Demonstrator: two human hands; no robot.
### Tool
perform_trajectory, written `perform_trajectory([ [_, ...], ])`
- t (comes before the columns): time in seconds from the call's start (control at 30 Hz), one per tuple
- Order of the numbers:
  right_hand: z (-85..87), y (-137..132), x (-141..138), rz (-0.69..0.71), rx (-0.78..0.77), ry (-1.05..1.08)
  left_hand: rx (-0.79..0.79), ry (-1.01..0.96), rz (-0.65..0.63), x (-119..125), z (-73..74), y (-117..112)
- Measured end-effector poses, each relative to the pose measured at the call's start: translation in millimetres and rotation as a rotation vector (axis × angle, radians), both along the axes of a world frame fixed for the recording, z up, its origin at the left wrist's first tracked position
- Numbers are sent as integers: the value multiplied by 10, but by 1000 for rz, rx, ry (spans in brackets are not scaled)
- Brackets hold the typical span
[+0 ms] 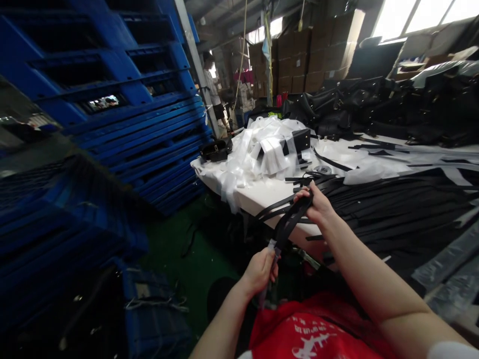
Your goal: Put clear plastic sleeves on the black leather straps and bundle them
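Black straps (290,222) run between my two hands, in front of the table's near corner. My right hand (316,203) is closed around their upper, looped end. Lower down, my left hand (262,269) grips the other end, where a strip of clear plastic (271,244) wraps the straps and hangs below my fist. Many more black straps (389,204) lie in long rows on the table to the right of my right hand. A pile of white, shiny plastic wrapping (269,149) sits beyond the hands, with a black item (300,141) partly covered in it.
The white table (258,197) ends in a corner at the left. Blue pallets (145,134) are stacked to the left, and a blue crate (153,314) stands low at the left. Black bags (374,104) are heaped at the back right. A person (215,92) stands far off.
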State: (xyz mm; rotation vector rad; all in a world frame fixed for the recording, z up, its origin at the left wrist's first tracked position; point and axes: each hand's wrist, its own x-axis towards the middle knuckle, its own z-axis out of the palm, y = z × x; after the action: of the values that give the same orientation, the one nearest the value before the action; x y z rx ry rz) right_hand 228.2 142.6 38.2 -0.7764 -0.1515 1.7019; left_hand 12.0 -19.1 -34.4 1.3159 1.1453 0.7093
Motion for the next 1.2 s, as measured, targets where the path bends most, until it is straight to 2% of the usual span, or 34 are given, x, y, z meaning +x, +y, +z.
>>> perform_trajectory([
  [0.1, 21, -106, 0, 136, 103, -52, 40, -4, -35, 74, 85, 98],
  [0.2, 46, -239, -61, 210, 213, -191, 79, -34, -45, 205, 193, 206],
  [0.37, 42, -574, -355, 363, 334, -326, 128, -150, 61, 510, 351, 384],
  [0.47, 7, -572, -328, 318, 303, -351, 129, -168, 90, 554, 379, 383],
  [0.6, -94, -306, -8, 138, 115, -275, 39, -195, -41, 401, 327, 227],
  [0.7, -233, -187, 137, 37, 34, -350, -89, -161, -123, 278, 262, 107],
  [0.8, -370, -201, 100, -39, -24, -470, -134, -119, -132, 246, 205, 69],
  [0.9, -415, -286, -42, -94, -36, -534, -90, -54, -83, 300, 184, 112],
  [1.0, -356, -425, -225, -73, 43, -584, -16, -25, -22, 400, 210, 186],
  [1.1, -269, -572, -354, 49, 206, -585, 83, -36, 67, 483, 255, 237],
  [1.2, -241, -652, -311, 208, 184, -569, 150, -30, 172, 481, 280, 240],
])
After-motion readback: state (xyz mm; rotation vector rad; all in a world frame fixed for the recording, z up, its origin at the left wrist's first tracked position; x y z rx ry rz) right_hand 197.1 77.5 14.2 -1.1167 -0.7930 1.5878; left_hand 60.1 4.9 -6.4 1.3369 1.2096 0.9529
